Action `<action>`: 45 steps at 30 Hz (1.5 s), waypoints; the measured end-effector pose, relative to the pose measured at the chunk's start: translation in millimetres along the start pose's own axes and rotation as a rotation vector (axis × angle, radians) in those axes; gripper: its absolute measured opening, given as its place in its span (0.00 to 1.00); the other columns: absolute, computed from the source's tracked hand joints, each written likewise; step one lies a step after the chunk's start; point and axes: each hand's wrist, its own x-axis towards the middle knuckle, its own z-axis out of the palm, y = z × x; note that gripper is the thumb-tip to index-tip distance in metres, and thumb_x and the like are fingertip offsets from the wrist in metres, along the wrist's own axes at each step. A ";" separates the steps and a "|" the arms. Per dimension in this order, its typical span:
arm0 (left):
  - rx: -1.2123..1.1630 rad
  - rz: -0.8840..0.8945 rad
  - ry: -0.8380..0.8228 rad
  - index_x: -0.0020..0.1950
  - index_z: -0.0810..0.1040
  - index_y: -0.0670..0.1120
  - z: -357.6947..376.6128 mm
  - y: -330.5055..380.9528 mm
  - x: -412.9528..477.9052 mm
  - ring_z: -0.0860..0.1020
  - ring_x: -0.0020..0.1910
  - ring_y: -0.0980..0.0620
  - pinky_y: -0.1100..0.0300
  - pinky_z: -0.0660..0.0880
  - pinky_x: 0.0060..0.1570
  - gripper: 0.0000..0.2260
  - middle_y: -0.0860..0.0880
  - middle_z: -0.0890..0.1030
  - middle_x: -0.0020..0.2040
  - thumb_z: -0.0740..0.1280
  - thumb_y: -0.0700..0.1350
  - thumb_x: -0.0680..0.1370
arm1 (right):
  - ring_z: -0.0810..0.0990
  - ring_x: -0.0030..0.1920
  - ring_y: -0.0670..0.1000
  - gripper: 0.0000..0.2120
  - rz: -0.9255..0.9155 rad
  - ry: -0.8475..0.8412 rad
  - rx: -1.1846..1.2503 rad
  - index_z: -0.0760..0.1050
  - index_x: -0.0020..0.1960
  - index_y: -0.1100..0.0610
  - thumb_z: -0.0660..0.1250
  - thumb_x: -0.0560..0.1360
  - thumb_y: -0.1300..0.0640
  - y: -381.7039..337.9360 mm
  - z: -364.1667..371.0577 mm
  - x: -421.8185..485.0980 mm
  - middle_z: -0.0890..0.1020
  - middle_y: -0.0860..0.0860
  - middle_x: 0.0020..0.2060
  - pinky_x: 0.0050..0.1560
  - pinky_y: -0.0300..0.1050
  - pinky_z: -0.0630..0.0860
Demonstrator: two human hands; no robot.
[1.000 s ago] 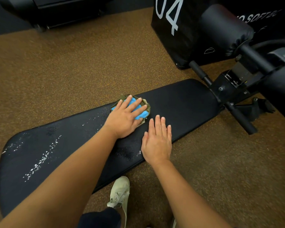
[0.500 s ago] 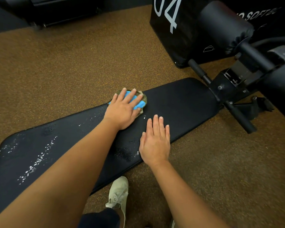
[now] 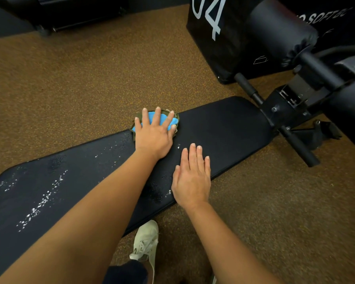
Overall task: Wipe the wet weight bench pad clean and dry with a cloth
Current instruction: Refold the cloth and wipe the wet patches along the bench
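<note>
The long black bench pad (image 3: 223, 128) runs from lower left to upper right. Water droplets (image 3: 41, 201) speckle its left half, and a few sit near my right hand. My left hand (image 3: 154, 134) presses flat, fingers spread, on a blue and olive cloth (image 3: 162, 119) at the pad's far edge. To its right, my right hand (image 3: 192, 177) rests flat on the pad near the front edge, fingers straight and together, holding nothing.
Brown speckled floor (image 3: 80, 83) surrounds the bench. The bench's black metal frame and roller pads (image 3: 295, 111) stand at the right. A black box marked 04 (image 3: 217, 37) sits behind it. My white shoe (image 3: 146, 242) is below the pad's front edge.
My left hand has slid the cloth toward the pad's far edge. My right hand has stayed flat in the same spot.
</note>
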 end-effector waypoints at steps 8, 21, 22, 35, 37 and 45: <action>-0.016 -0.067 -0.064 0.78 0.50 0.57 -5.0 -11.4 11.9 0.56 0.74 0.38 0.40 0.55 0.71 0.23 0.46 0.57 0.78 0.46 0.58 0.82 | 0.56 0.76 0.56 0.28 -0.006 0.004 0.000 0.63 0.73 0.60 0.45 0.77 0.50 0.3 -0.3 -0.4 0.62 0.58 0.74 0.73 0.57 0.53; 0.001 0.031 0.009 0.78 0.52 0.56 -0.1 1.3 2.0 0.51 0.76 0.39 0.40 0.51 0.72 0.24 0.48 0.53 0.79 0.48 0.57 0.82 | 0.53 0.76 0.56 0.29 -0.011 -0.016 0.002 0.61 0.74 0.60 0.43 0.77 0.50 0.0 -0.3 0.0 0.59 0.58 0.75 0.74 0.57 0.52; 0.026 0.087 0.012 0.78 0.52 0.56 0.4 3.8 -2.3 0.49 0.76 0.39 0.39 0.50 0.72 0.23 0.48 0.52 0.79 0.48 0.57 0.82 | 0.53 0.76 0.56 0.29 -0.010 -0.020 -0.001 0.61 0.74 0.60 0.43 0.77 0.50 -0.5 -0.4 0.2 0.59 0.58 0.75 0.74 0.57 0.51; 0.045 0.243 0.001 0.78 0.53 0.58 1.0 -7.2 -12.7 0.45 0.77 0.40 0.40 0.48 0.73 0.23 0.51 0.49 0.79 0.48 0.58 0.82 | 0.55 0.76 0.58 0.29 -0.014 -0.040 -0.026 0.62 0.73 0.62 0.44 0.76 0.50 -2.0 -2.2 1.7 0.61 0.60 0.74 0.74 0.60 0.54; 0.028 0.285 -0.020 0.78 0.52 0.58 -3.3 -17.1 -10.2 0.45 0.77 0.42 0.42 0.48 0.73 0.23 0.52 0.49 0.79 0.47 0.58 0.82 | 0.53 0.76 0.58 0.30 -0.026 -0.042 -0.033 0.61 0.73 0.62 0.44 0.76 0.50 -2.0 -2.2 1.8 0.59 0.60 0.75 0.74 0.59 0.51; 0.039 0.217 -0.019 0.77 0.54 0.59 -0.2 -7.4 -17.8 0.45 0.77 0.41 0.40 0.48 0.73 0.23 0.51 0.49 0.79 0.46 0.58 0.82 | 0.49 0.77 0.57 0.31 -0.041 -0.055 -0.024 0.57 0.75 0.62 0.41 0.76 0.49 -1.7 -2.6 2.1 0.55 0.59 0.76 0.75 0.57 0.48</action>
